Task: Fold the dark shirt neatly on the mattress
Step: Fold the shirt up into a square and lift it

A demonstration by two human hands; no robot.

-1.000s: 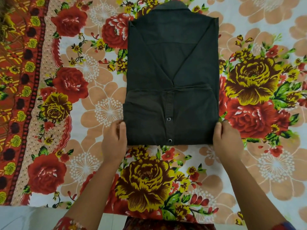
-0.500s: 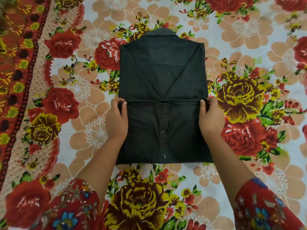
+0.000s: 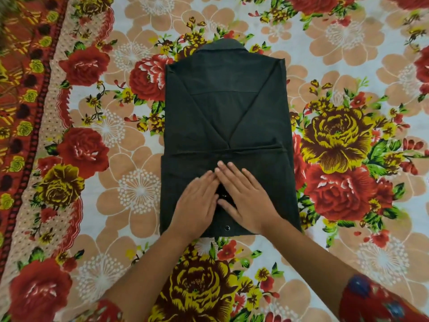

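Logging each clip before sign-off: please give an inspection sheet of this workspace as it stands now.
Surface: floral bedsheet, spread flat.
Job's things: dark shirt lies folded, sides turned in, lower part folded up, collar at the far end.
Clutter: nothing seen.
Grippers: left hand and right hand press flat on the shirt's lower panel, fingers straight, fingertips overlapping.
Cables: nothing seen.
Surroundings: red patterned border at the left; red floral sleeves at the bottom edge.

Floral sheet [image 3: 348, 54] fills view: red, yellow roses on pale ground; red border [image 3: 21, 112] along left; even light.
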